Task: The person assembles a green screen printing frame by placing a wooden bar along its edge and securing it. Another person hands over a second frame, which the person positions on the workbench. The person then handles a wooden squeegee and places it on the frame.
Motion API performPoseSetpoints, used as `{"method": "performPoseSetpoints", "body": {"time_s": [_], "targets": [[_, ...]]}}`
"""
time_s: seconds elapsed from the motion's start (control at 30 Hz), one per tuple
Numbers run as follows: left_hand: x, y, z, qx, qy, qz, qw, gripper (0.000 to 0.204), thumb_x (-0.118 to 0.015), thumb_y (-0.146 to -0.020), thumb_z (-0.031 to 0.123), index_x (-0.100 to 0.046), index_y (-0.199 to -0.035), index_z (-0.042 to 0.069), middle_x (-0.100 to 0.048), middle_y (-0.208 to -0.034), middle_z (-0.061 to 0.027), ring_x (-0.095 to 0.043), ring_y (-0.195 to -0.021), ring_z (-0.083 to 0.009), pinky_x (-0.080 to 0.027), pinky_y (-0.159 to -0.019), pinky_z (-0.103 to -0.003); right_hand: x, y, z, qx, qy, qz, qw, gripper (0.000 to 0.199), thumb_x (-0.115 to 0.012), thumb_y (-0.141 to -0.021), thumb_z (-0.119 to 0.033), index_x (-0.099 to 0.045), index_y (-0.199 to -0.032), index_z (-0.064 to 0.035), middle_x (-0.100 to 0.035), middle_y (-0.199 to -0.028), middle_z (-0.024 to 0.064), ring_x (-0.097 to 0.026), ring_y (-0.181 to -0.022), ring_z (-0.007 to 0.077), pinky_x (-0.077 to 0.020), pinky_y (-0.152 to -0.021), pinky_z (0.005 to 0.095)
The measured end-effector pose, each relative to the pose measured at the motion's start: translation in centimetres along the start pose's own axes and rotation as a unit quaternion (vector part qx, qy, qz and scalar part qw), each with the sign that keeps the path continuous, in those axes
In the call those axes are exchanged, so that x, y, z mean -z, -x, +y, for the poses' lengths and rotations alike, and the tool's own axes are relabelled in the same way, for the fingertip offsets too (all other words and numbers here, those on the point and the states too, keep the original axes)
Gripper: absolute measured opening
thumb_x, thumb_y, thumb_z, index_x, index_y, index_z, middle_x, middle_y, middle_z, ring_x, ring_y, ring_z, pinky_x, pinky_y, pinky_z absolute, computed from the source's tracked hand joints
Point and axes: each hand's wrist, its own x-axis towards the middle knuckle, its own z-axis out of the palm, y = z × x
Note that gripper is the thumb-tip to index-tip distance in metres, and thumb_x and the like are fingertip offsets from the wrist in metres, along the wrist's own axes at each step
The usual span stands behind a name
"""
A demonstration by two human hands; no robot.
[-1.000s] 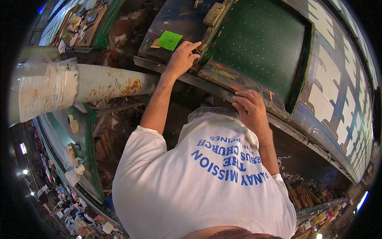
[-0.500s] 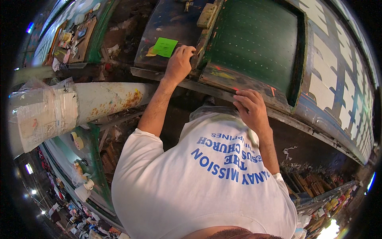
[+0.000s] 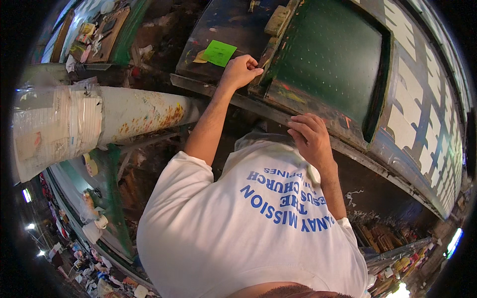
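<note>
My left hand [image 3: 242, 71] is closed, its fingers curled beside the lower left corner of a framed dark green screen [image 3: 328, 59]. Whether anything sits in those fingers is hidden. Just left of it, a bright green paper note [image 3: 219, 52] lies on a dark, paint-stained board [image 3: 198, 75], with a small yellowish scrap [image 3: 199, 57] partly under it. My right hand [image 3: 309, 139] hovers by the near edge of the frame, fingers bent toward the thumb, with nothing visible between them. Orange-red and yellow paint marks the frame's near border [image 3: 308, 102].
A thick, paint-spattered pale pipe [image 3: 141, 114] wrapped in plastic-covered papers [image 3: 59, 126] runs in at the left. A metal ledge [image 3: 198, 88] borders the near side. White-patterned panels [image 3: 412, 94] stretch to the right. A white mug [image 3: 94, 229] stands lower left; a cluttered board [image 3: 107, 35] lies upper left.
The view has turned slightly, so the bench sits farther right in the picture. My right hand has drawn back a little from the frame's near edge. The left stays by the frame's corner.
</note>
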Motion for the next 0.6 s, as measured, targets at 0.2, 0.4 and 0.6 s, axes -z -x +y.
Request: {"method": "performPoseSetpoints", "body": {"time_s": [0.2,0.4,0.6], "targets": [[-1.2,-1.4,-1.4,0.079,0.041,-0.023,0.996,0.037,-0.087,-0.088,0.029,-0.074,-0.111,0.002,-0.073,-0.102,-0.0122,-0.071,-0.093,-0.0223,-0.058,-0.081,-0.041,0.4,-2.9,0.3,0.012,-0.02,-0.002,1.0,0.021,-0.081,-0.088,-0.009,-0.077,-0.108,-0.0063,-0.075,-0.115,0.0092,-0.068,-0.11,0.0339,-0.0542,-0.098,0.0463],[-1.1,-0.4,-0.4,0.013,-0.043,0.008,0.999,0.036,-0.084,-0.09,0.03,-0.074,-0.112,0.003,-0.074,-0.109,-0.0139,-0.073,-0.094,-0.0243,-0.059,-0.081,-0.041,-0.6,-6.3,0.7,0.048,-0.031,-0.001,0.998,0.022,-0.082,-0.087,-0.006,-0.077,-0.108,-0.005,-0.076,-0.117,0.0099,-0.07,-0.11,0.0328,-0.0553,-0.096,0.0442],[-0.1,0.6,-0.3,0.043,-0.032,-0.046,0.998,0.04,-0.084,-0.093,0.031,-0.074,-0.12,0.004,-0.076,-0.115,-0.0143,-0.074,-0.102,-0.0266,-0.06,-0.086,-0.043,-0.2,-6.4,0.9,0.026,-0.031,-0.015,0.999,0.022,-0.081,-0.089,-0.011,-0.078,-0.11,-0.0067,-0.076,-0.118,0.0111,-0.068,-0.112,0.034,-0.0534,-0.098,0.0456]]}}
